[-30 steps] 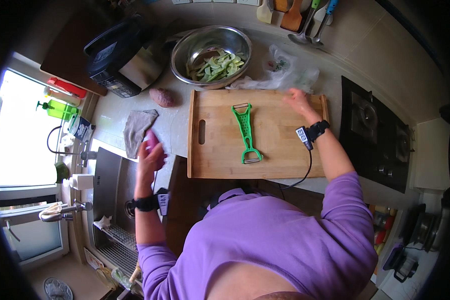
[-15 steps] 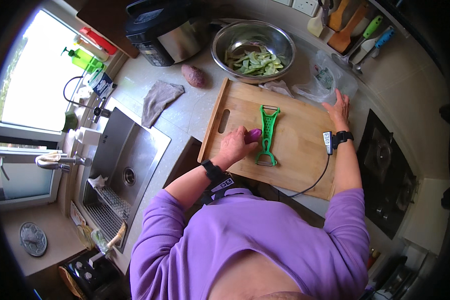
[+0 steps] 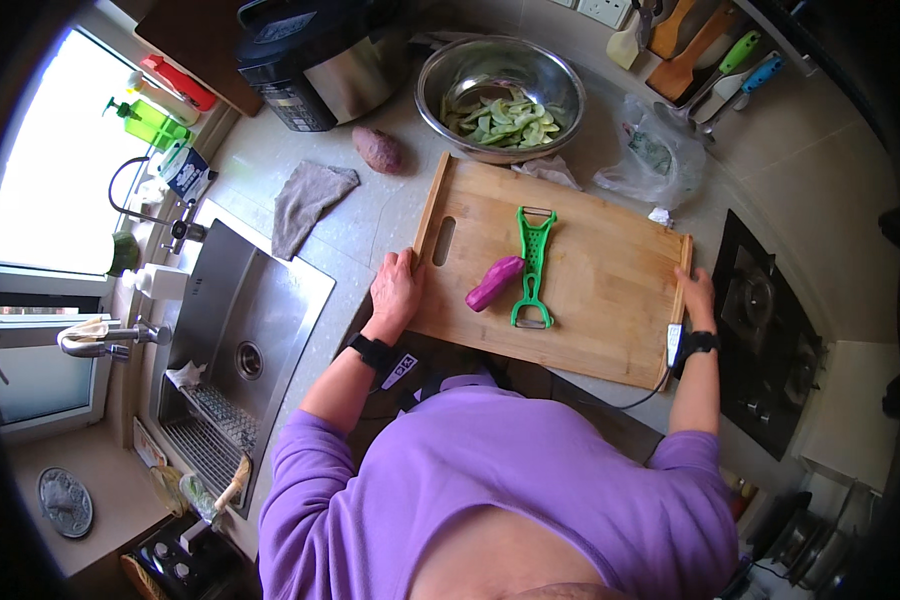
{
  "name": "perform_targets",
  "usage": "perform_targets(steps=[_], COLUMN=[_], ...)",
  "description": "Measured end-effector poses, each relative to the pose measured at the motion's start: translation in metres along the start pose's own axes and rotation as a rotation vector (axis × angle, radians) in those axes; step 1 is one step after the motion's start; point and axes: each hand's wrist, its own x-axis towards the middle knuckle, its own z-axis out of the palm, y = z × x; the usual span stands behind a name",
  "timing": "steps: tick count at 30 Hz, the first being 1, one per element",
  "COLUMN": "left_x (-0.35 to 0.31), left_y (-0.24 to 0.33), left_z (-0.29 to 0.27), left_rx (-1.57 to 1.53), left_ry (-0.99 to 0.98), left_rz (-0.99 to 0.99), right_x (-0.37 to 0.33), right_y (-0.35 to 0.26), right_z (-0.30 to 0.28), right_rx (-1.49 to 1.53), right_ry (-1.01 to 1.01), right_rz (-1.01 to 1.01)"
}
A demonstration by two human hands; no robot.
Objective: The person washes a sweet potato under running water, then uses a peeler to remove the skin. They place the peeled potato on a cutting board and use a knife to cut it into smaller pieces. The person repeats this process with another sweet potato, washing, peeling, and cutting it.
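Note:
A wooden cutting board (image 3: 600,290) lies on the counter in front of me. My left hand (image 3: 397,293) is closed on its left edge, below the handle slot. At the opposite side, my right hand (image 3: 698,298) grips the right edge, its fingers partly hidden by the raised rim. On the board rests a peeled purple sweet potato (image 3: 495,284), tilted, its upper end by a green peeler (image 3: 535,260) that lies lengthwise with a blade at each end.
Behind the board stand a steel bowl (image 3: 430,105) of green slices and a clear plastic bag (image 3: 660,165). An unpeeled sweet potato (image 3: 377,150), a grey cloth (image 3: 310,205) and a cooker (image 3: 320,75) are at back left. Left is a sink (image 3: 280,290); right, a black hob (image 3: 770,330).
My left hand has let go of the purple sweet potato and moved left to the board's edge. My right hand has come nearer from the plastic bag to the right edge.

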Motion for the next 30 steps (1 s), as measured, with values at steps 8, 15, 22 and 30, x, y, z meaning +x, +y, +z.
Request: perform_targets(steps=[8,15,22,30], left_x=[0.011,0.036,0.037,0.038], left_y=[-0.028,-0.061,-0.044,-0.043], left_z=[-0.009,-0.026,-0.035,-0.038], left_rx=[-0.022,-0.058,-0.106,-0.366], left_ry=[0.052,0.092,0.242,0.098], left_rz=[0.01,0.021,0.198,0.339], right_x=[-0.063,-0.101,-0.112,-0.113], right_y=[-0.005,-0.032,-0.066,-0.16], right_z=[0.017,0.033,0.007,-0.045], right_rx=[-0.064,-0.037,-0.074,0.019], right_ry=[-0.073,0.022,0.129,-0.077], right_rz=[0.014,-0.004,-0.111,-0.356])
